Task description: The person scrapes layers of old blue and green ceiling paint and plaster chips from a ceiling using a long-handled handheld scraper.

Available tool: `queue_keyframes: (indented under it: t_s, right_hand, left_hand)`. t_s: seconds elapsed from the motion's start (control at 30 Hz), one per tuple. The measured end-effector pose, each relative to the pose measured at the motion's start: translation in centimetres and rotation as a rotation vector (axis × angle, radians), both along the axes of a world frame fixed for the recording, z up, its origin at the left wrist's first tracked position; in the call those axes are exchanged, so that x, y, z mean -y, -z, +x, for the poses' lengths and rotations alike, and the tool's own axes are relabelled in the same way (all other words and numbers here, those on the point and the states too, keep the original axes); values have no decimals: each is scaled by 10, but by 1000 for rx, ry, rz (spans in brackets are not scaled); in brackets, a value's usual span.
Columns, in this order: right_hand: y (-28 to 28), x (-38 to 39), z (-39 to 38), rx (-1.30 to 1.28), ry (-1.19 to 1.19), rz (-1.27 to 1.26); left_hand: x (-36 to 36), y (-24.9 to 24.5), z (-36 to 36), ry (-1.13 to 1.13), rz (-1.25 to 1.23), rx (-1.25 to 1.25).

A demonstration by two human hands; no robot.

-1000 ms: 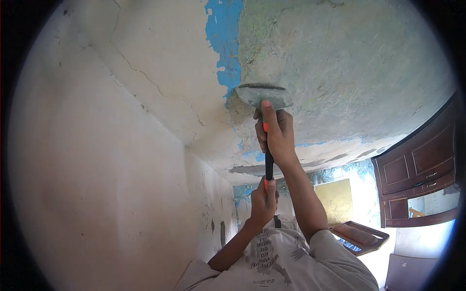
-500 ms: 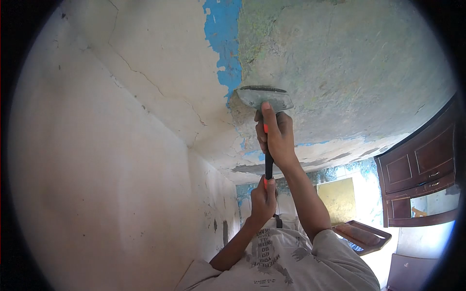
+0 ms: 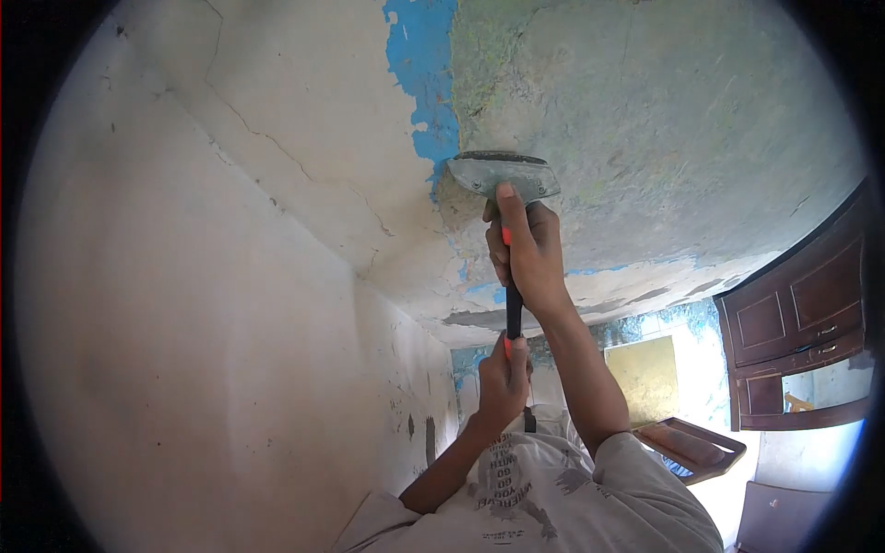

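Observation:
A long-handled scraper (image 3: 505, 175) with a wide grey metal head lies against the peeling painted surface (image 3: 645, 120), just beside a strip of blue paint (image 3: 426, 83). My right hand (image 3: 537, 263) wraps round the upper part of its black and orange handle, the thumb stretched up to the head. Lower down, my left hand (image 3: 502, 387) is closed round the handle's lower end. Right of the blue strip the surface is rough and grey-green; left of it, cream coloured. The head hides the blade's contact edge in part.
A cracked cream wall (image 3: 212, 323) fills the left side. At the right stand dark wooden cabinets (image 3: 793, 313), near a yellow panel (image 3: 643, 378) and a wooden-framed object (image 3: 693, 450). My printed shirt (image 3: 553, 502) shows at the bottom.
The scraper head has shifted slightly up along the surface, and my right hand has moved with it. Both hands keep their hold on the handle.

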State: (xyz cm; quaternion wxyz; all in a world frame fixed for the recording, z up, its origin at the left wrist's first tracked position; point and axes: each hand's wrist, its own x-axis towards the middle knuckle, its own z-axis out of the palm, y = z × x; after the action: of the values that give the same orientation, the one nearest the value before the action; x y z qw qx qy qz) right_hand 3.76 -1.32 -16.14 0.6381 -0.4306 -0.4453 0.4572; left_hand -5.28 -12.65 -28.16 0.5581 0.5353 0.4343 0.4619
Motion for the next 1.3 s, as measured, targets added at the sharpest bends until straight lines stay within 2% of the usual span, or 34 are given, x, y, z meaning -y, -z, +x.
queue_keyframes:
  t_s: [0.07,0.27,0.37,0.47,0.57,0.67,0.77,0.83,0.97,1.07,1.1,1.2,1.23,1.3]
  right_hand:
    - [3,0,-1,-2,6,10]
    - [1,0,2,2,10,12]
    - [6,-2,-1,19,23,14]
    - [-1,0,0,11,7,3]
    - [3,1,1,14,10,5]
    - [8,-1,-1,32,28,20]
    - [2,-1,1,14,14,7]
    - [-2,0,2,-6,-3,-7]
    - [36,11,3,37,-10,-51]
    - [75,37,10,149,-64,-48]
    - [83,47,16,190,-88,-40]
    - [91,70,38,274,-10,-115]
    - [88,79,42,290,25,-97]
    - [85,92,53,403,34,-107]
  left_hand:
    - [-8,17,-3,-21,71,-28]
    - [-1,3,2,-7,-20,-13]
    - [-6,16,-1,-28,24,-43]
    - [-2,16,-3,24,-93,16]
    - [-6,14,1,-21,36,-29]
    - [-8,28,-3,-27,65,-79]
    - [-9,4,-4,6,46,-32]
    - [-6,9,-3,1,26,-35]
    - [-14,36,-5,-20,49,-127]
    - [-11,37,-1,38,-125,112]
    - [-14,52,-13,239,-196,115]
    - [-15,62,4,118,2,148]
    - [-19,65,6,113,24,230]
    - [-34,53,1,122,161,189]
